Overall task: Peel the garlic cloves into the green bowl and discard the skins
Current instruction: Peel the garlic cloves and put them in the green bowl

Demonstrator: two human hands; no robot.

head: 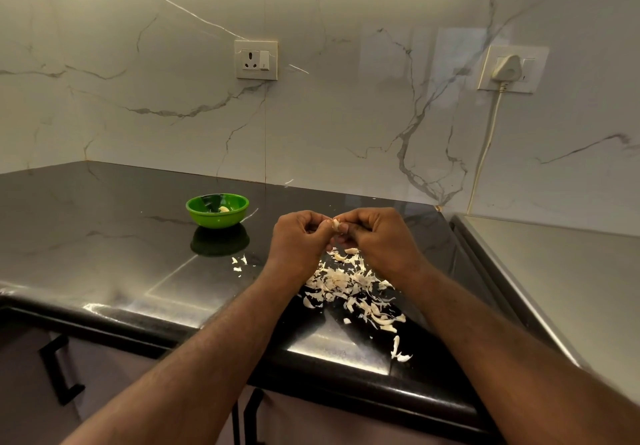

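A small green bowl (217, 214) stands on the black counter, with a peeled garlic clove (223, 209) lying inside it. To its right, my left hand (298, 241) and my right hand (375, 238) meet above the counter, both pinching one pale garlic clove (335, 225) between their fingertips. Only a small part of that clove shows between the fingers. Under and in front of my hands lies a loose heap of garlic skins (349, 287). A few stray skins (239, 264) sit just in front of the bowl.
The glossy black counter (104, 236) ends at a rounded front edge with cabinet handles below. A steel surface (561, 271) adjoins it on the right. On the marble wall are a socket (256, 60) and a plugged-in socket (507, 70) with a white cord hanging down.
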